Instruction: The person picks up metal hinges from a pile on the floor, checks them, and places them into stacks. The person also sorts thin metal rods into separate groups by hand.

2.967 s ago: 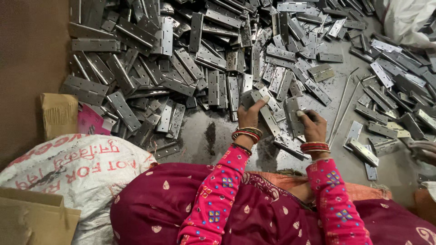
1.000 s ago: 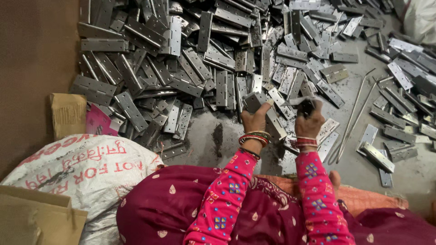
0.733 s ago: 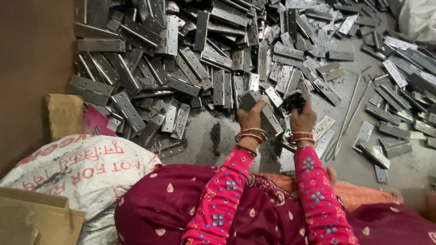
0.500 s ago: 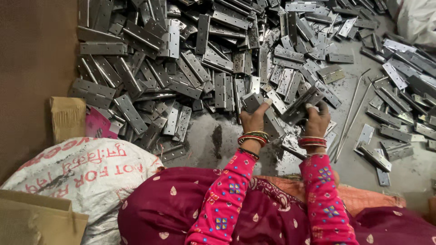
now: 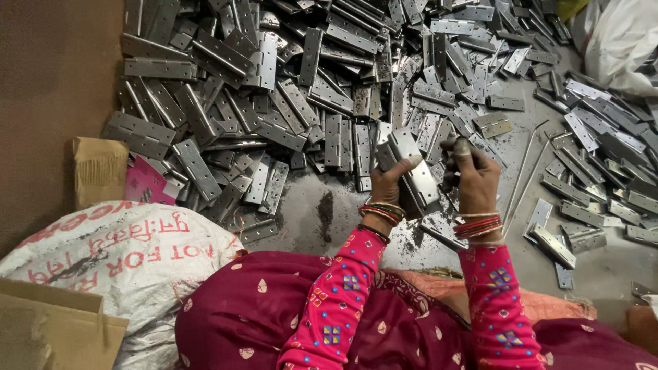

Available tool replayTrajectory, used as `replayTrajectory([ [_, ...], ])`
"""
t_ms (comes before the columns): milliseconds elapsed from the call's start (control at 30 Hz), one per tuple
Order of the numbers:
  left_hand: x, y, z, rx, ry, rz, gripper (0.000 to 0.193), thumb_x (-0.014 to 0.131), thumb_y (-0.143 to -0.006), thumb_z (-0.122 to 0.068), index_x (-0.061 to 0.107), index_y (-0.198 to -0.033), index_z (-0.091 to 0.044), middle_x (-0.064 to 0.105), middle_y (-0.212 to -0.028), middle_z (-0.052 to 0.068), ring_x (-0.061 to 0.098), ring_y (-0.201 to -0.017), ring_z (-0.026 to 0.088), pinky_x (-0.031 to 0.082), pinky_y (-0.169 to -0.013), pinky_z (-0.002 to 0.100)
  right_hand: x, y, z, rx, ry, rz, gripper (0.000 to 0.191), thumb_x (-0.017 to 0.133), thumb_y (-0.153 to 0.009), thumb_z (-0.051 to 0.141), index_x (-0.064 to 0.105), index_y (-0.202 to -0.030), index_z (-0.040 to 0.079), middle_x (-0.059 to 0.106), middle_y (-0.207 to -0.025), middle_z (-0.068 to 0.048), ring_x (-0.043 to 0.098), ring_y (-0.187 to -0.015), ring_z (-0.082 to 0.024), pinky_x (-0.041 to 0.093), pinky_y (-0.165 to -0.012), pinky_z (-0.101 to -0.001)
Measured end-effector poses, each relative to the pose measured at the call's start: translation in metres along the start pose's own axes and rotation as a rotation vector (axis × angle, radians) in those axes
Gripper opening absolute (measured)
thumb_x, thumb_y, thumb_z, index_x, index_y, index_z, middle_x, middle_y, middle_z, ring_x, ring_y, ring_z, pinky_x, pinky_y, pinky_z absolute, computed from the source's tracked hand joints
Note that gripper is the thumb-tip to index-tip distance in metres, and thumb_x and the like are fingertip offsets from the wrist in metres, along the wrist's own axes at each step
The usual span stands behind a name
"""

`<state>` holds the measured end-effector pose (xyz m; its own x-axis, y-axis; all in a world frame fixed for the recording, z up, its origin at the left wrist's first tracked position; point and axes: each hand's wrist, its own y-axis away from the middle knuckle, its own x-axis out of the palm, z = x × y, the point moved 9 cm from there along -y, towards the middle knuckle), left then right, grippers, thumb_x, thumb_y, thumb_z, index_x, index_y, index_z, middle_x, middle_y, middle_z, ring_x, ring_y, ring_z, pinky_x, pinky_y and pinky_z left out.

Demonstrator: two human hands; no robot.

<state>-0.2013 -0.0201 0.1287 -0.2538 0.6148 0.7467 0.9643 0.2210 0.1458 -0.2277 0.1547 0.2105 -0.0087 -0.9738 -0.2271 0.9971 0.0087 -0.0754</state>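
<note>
My left hand (image 5: 392, 182) grips a grey metal hinge (image 5: 415, 173), held upright and slightly tilted just above the floor. My right hand (image 5: 473, 175) is beside it, fingers closed on the hinge's right edge, with the thumb tip raised. Both wrists wear red and gold bangles, and the sleeves are pink with a printed pattern. A large heap of similar metal hinges (image 5: 288, 103) lies right behind the hands.
More hinges (image 5: 603, 164) are scattered on the grey floor to the right, beside thin metal rods (image 5: 524, 171). A white printed sack (image 5: 116, 253) and cardboard (image 5: 99, 168) sit at the left. A white bag (image 5: 627, 41) is top right.
Both hands lifted the hinge from the pile edge and turned it; the right hand shifted from reaching outward to closing in on the hinge beside the left hand.
</note>
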Motion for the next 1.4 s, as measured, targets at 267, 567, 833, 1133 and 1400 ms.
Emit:
replayTrajectory([
  [267,-0.028,-0.020,-0.021,0.147,0.219,-0.158,0.040,0.086,-0.077,-0.013,0.072,-0.112,0.000,0.073,-0.103,0.007,0.069,-0.089,0.019,0.057,-0.084,0.035,0.045,-0.013,-0.127,-0.127,0.929,0.130,0.051,0.081,-0.073,0.030,0.071,-0.118,0.007,0.072,-0.104,-0.022,0.070,-0.093,-0.042,0.056,-0.081,-0.0494],
  [567,-0.032,-0.019,-0.031,0.094,0.155,-0.325,0.039,0.086,-0.073,-0.014,0.073,-0.107,0.000,0.074,-0.098,0.008,0.069,-0.085,0.021,0.058,-0.082,0.036,0.039,-0.030,-0.166,-0.012,0.862,0.162,0.048,0.078,-0.079,0.036,0.074,-0.117,0.007,0.074,-0.104,-0.024,0.070,-0.096,-0.042,0.055,-0.086,-0.0483],
  [833,-0.025,-0.006,-0.031,0.035,0.116,-0.340,0.040,0.086,-0.071,-0.018,0.072,-0.104,-0.001,0.074,-0.097,0.011,0.070,-0.084,0.024,0.060,-0.083,0.038,0.003,-0.012,-0.172,0.228,0.762,0.026,0.032,0.074,-0.086,0.027,0.079,-0.108,0.004,0.077,-0.104,-0.021,0.076,-0.093,-0.033,0.058,-0.089,-0.0405],
  [1133,-0.033,-0.003,-0.031,-0.032,0.139,-0.428,0.048,0.087,-0.069,-0.018,0.066,-0.108,0.000,0.071,-0.099,0.010,0.069,-0.089,0.026,0.061,-0.087,0.039,-0.020,0.028,-0.051,-0.281,0.479,-0.350,0.035,0.075,-0.097,0.014,0.066,-0.131,0.009,0.075,-0.106,-0.013,0.073,-0.089,-0.021,0.060,-0.080,-0.0341],
  [1400,-0.032,-0.005,-0.018,0.005,0.113,-0.412,0.056,0.088,-0.066,-0.021,0.066,-0.109,0.007,0.070,-0.097,0.015,0.068,-0.077,0.026,0.062,-0.076,0.039,-0.019,0.021,-0.058,-0.286,0.520,-0.243,0.039,0.077,-0.090,0.009,0.069,-0.128,0.007,0.077,-0.101,-0.012,0.076,-0.089,-0.023,0.060,-0.082,-0.0358],
])
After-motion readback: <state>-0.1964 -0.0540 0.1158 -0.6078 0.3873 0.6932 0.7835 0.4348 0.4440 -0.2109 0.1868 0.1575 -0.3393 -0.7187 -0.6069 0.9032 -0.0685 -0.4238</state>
